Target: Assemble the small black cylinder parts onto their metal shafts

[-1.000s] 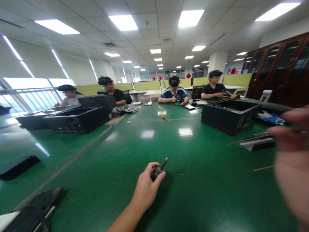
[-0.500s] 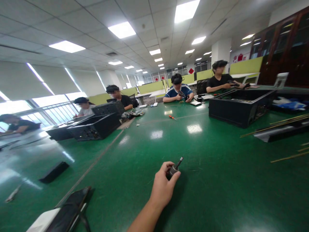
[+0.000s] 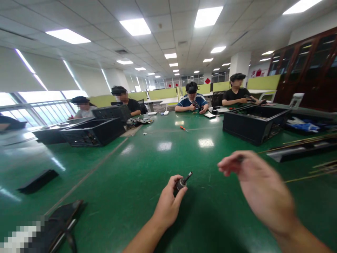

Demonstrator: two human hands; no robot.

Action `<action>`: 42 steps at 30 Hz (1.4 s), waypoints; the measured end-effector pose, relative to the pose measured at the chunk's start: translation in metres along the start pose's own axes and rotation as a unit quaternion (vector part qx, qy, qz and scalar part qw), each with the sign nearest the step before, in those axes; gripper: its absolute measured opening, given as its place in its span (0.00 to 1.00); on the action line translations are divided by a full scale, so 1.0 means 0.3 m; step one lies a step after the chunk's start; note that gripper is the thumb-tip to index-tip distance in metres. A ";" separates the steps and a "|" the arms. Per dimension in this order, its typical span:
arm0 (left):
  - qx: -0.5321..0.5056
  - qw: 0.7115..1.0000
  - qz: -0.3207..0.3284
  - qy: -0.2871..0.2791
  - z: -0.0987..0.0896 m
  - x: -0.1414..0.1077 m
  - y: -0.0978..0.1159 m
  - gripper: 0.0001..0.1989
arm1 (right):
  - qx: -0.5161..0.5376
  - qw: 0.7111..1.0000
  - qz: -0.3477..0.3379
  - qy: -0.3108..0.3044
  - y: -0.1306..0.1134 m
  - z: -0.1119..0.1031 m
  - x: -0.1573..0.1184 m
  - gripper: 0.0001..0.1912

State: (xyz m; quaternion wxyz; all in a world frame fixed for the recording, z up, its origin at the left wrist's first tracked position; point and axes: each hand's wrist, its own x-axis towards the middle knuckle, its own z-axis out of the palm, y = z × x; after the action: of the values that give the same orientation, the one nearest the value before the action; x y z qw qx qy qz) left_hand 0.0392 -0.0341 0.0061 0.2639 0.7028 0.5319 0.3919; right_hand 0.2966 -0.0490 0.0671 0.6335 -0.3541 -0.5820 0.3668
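Near the middle of the green table, my left hand (image 3: 168, 202) is wrapped round a dark cylindrical tool (image 3: 181, 183). The tool's thin shaft with a light tip points up and to the right. My right hand (image 3: 263, 189) is raised over the table at the right, blurred by motion, its fingers curled and pointing left. Whether anything is between those fingers is hidden. A gap of table separates the two hands.
An orange screwdriver (image 3: 183, 128) lies farther back. Open black computer cases stand at right (image 3: 243, 124) and left (image 3: 92, 131). Yellowish rods (image 3: 302, 177) lie at right, a black bar (image 3: 39, 181) at left. Several people sit around the table.
My right hand has come into view from the right. My left hand still holds the tool, now slightly farther left in the picture. The view has shifted a little.
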 end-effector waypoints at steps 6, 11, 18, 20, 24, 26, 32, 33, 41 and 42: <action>0.054 0.996 0.054 -0.041 -0.008 -0.005 0.011 0.16 | -0.227 0.958 0.038 -0.170 0.218 0.094 -0.040 0.14; 0.069 0.994 0.057 -0.061 -0.006 -0.004 0.015 0.16 | -0.287 0.931 0.041 -0.221 0.257 0.069 -0.037 0.12; 0.098 0.994 0.030 -0.024 -0.003 -0.001 0.024 0.15 | -0.305 0.919 0.051 -0.244 0.256 0.042 -0.025 0.11; 0.109 0.994 0.002 0.013 -0.030 0.014 0.021 0.14 | -0.304 0.923 0.066 -0.226 0.273 0.027 -0.014 0.12; 0.084 0.989 -0.073 0.102 -0.170 0.049 -0.058 0.17 | -0.281 0.932 0.116 -0.198 0.311 0.004 0.005 0.14; 0.042 0.979 -0.120 0.162 -0.271 0.044 -0.138 0.21 | -0.267 0.936 0.130 -0.189 0.323 0.002 0.007 0.13; 0.047 0.944 -0.179 0.272 -0.519 -0.106 -0.314 0.39 | -0.239 0.948 0.120 -0.172 0.328 0.030 -0.004 0.10; 0.060 0.943 -0.180 0.272 -0.539 -0.133 -0.319 0.39 | -0.232 0.951 0.117 -0.168 0.328 0.035 -0.005 0.09; 0.024 0.962 -0.197 0.187 -0.561 -0.201 -0.317 0.28 | -0.185 0.964 0.097 -0.163 0.309 0.045 -0.009 0.07; 0.024 0.963 -0.199 0.181 -0.560 -0.201 -0.315 0.28 | -0.190 0.962 0.096 -0.169 0.301 0.044 -0.009 0.06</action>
State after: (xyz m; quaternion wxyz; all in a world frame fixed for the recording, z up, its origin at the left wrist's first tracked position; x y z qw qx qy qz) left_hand -0.1593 -0.0715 0.0085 0.2185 0.5062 0.7095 0.4390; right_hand 0.2787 -0.0077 -0.0124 0.4092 -0.4552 -0.7027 0.3627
